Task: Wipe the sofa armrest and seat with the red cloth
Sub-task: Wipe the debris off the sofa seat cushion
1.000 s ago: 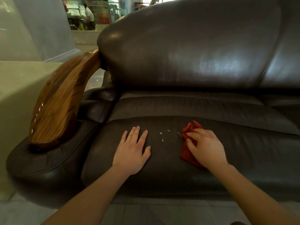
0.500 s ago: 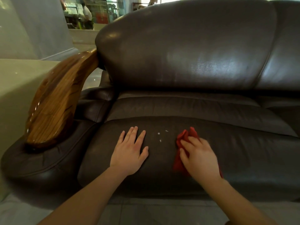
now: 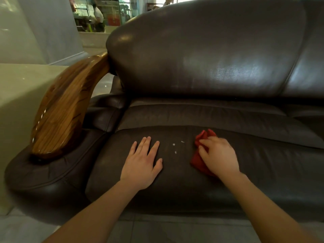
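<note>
A dark brown leather sofa fills the view. Its seat cushion [image 3: 263, 165] lies in front of me, and its polished wooden armrest [image 3: 64, 109] curves up at the left over a padded leather arm [image 3: 52, 171]. My right hand [image 3: 219, 156] presses the crumpled red cloth [image 3: 197, 159] flat on the seat, fingers curled over it. Part of the cloth is hidden under the palm. My left hand [image 3: 142, 163] rests flat on the seat with fingers spread, holding nothing. A few small white specks [image 3: 175, 146] lie on the leather between the two hands.
The sofa's tall backrest [image 3: 210, 50] rises behind the seat. A pale green block [image 3: 19, 95] stands just left of the armrest. Grey floor tiles [image 3: 157, 232] run under the sofa's front edge. A person stands far off in the background [image 3: 98, 16].
My right hand with the red cloth slid a little toward me and left, then back up the seat. The left hand stayed flat in place.
</note>
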